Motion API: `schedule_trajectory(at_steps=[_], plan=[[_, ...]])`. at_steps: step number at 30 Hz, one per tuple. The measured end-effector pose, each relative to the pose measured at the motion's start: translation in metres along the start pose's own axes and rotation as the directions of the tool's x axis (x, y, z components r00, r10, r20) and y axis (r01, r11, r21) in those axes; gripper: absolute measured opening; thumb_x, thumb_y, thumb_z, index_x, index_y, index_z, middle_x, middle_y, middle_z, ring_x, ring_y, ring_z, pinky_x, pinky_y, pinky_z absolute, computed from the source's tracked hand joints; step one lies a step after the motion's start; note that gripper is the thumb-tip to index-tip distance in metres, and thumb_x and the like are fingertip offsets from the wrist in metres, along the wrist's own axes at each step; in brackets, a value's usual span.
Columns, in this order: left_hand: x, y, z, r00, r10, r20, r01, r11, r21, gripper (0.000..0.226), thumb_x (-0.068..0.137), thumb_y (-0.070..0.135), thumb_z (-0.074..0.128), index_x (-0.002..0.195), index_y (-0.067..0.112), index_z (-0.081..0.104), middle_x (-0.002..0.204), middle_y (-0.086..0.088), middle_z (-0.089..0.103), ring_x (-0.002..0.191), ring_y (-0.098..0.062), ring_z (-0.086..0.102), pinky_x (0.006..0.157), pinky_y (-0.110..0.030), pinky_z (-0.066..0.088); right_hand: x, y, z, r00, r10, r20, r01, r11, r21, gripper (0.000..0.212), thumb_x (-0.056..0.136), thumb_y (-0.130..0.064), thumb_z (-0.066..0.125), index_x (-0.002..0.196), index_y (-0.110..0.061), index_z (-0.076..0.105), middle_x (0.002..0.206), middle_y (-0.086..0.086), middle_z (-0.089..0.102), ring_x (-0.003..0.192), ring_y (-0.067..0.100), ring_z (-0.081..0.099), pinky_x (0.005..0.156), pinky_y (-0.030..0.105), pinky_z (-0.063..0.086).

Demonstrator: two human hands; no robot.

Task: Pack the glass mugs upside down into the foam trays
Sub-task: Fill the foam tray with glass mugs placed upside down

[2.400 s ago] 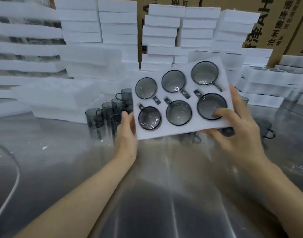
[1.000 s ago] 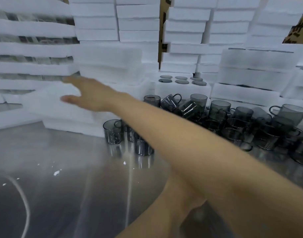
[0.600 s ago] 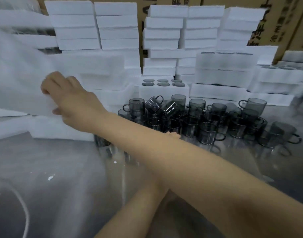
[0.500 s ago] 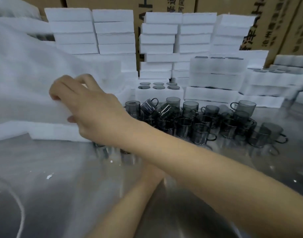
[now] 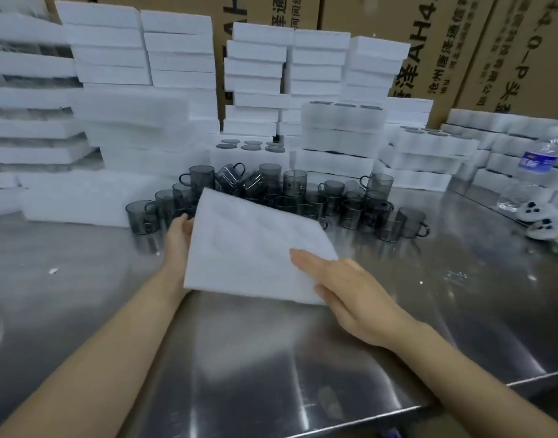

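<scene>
The steel bench stretches bare and shiny under your forearms. Just above it you hold a white foam tray, tilted and blurred, with only faint pocket outlines showing. Your left hand grips its left edge, thumb on the rim and fingers hidden behind the foam. Your right hand lies on the near right corner with its fingers stretched almost straight, the index finger on top of the foam. Just beyond the tray, the smoky glass mugs crowd together on the bench, most upright, a few tipped over. Behind them sits a packed tray showing round mug bases, among stacks of white foam. At far right stand a water bottle and white controllers. Cardboard boxes close the back.
</scene>
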State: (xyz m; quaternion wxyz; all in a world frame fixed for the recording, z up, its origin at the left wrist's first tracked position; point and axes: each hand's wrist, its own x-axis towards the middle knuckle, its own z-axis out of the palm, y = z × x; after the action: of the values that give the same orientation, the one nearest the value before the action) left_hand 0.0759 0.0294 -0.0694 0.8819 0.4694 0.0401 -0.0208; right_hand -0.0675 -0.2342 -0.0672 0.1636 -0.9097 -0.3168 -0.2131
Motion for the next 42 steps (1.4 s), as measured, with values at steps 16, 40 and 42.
schedule_trajectory(at_steps=[16, 40, 42], plan=[[-0.017, 0.001, 0.021, 0.96, -0.072, 0.27, -0.077, 0.859, 0.505, 0.037, 0.086, 0.047, 0.056, 0.103, 0.016, 0.064, 0.111, -0.002, 0.067, 0.095, -0.014, 0.062, 0.09, -0.029, 0.046, 0.061, 0.131, 0.022, 0.843, 0.463, -0.274, -0.383, 0.874, 0.3, 0.038, 0.097, -0.015, 0.055, 0.134, -0.023, 0.053, 0.116, -0.013, 0.05, 0.095, -0.009, 0.055, 0.084, 0.005, 0.04], [-0.026, -0.019, 0.026, 0.958, 0.212, 0.194, -0.285, 0.63, 0.722, 0.019, 0.092, 0.015, 0.043, 0.097, 0.019, 0.061, 0.094, 0.003, 0.063, 0.088, -0.017, 0.056, 0.071, -0.03, 0.039, 0.131, 0.046, -0.037, 0.755, 0.527, -0.391, -0.238, 0.775, 0.585, 0.013, 0.084, -0.032, 0.069, 0.085, -0.029, 0.057, 0.087, -0.007, 0.068, 0.08, 0.012, 0.068, 0.072, 0.027, 0.054], [-0.027, -0.018, 0.025, 0.959, 0.216, 0.182, -0.279, 0.631, 0.723, 0.022, 0.093, 0.016, 0.044, 0.104, 0.017, 0.063, 0.101, 0.001, 0.064, 0.095, -0.018, 0.058, 0.079, -0.033, 0.043, 0.152, 0.03, -0.02, 0.803, 0.58, -0.134, -0.279, 0.565, 0.776, 0.011, 0.087, -0.026, 0.069, 0.084, -0.02, 0.06, 0.08, -0.004, 0.068, 0.072, 0.011, 0.068, 0.074, 0.031, 0.057]])
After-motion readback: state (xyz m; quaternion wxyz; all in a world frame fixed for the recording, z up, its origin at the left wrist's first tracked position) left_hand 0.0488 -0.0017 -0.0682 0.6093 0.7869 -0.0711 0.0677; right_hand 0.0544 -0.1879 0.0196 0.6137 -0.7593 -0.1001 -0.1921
